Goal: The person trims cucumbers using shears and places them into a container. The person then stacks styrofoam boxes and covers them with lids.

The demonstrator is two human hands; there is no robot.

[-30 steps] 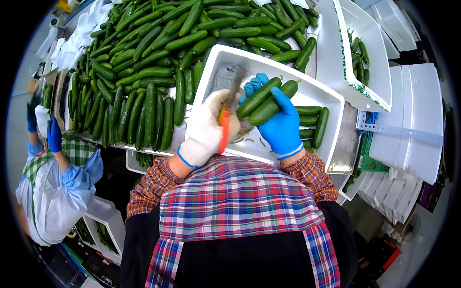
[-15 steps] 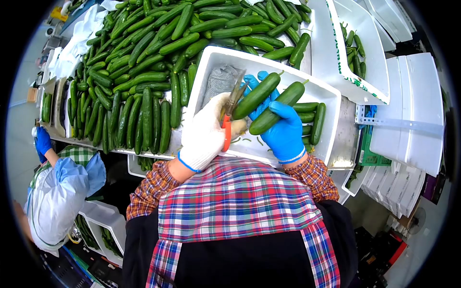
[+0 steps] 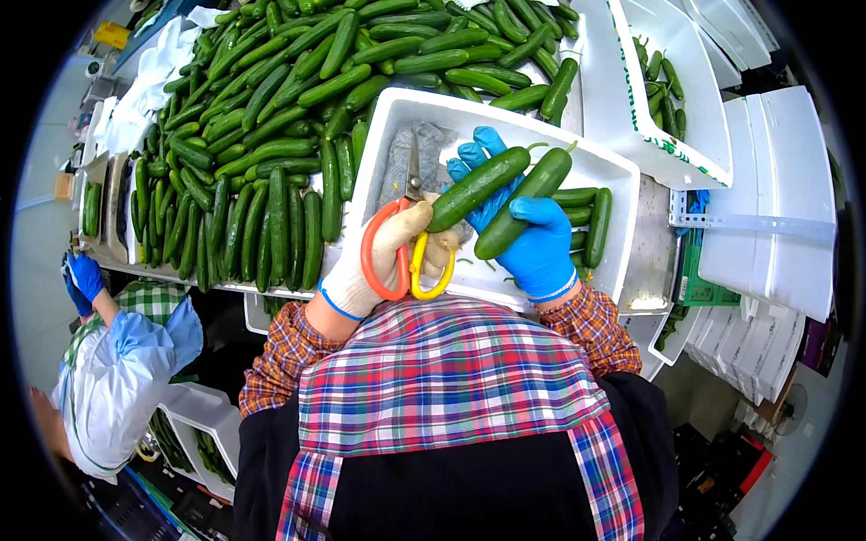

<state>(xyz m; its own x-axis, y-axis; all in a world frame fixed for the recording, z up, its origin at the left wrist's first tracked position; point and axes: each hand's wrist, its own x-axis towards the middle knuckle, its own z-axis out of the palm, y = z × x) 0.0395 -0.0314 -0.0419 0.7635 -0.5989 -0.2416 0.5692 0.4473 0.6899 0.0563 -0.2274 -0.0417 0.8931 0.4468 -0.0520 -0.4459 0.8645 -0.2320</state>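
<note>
My left hand (image 3: 383, 257), in a white knit glove, is closed around scissors (image 3: 385, 251) with one orange and one yellow handle; the blades point up. Its fingertips are beside the lower end of a cucumber (image 3: 480, 188). My right hand (image 3: 532, 239), in a blue glove, holds that cucumber and a second one (image 3: 526, 202) side by side, stems up, with the thumb over the second. Both hands are over a white foam box (image 3: 606, 287), where a grey cloth (image 3: 393, 162) and several more cucumbers (image 3: 599, 227) lie.
A large heap of cucumbers (image 3: 280, 117) covers the table at the back and left. At the upper right, a white foam box (image 3: 713, 135) holds more cucumbers. White boxes (image 3: 767, 198) stand at the right. A co-worker's blue-gloved hands (image 3: 86, 278) are at the far left.
The scissors have turned in my left hand, so both handles now show. The two cucumbers have shifted slightly in my right hand. The co-worker's hands have moved lower.
</note>
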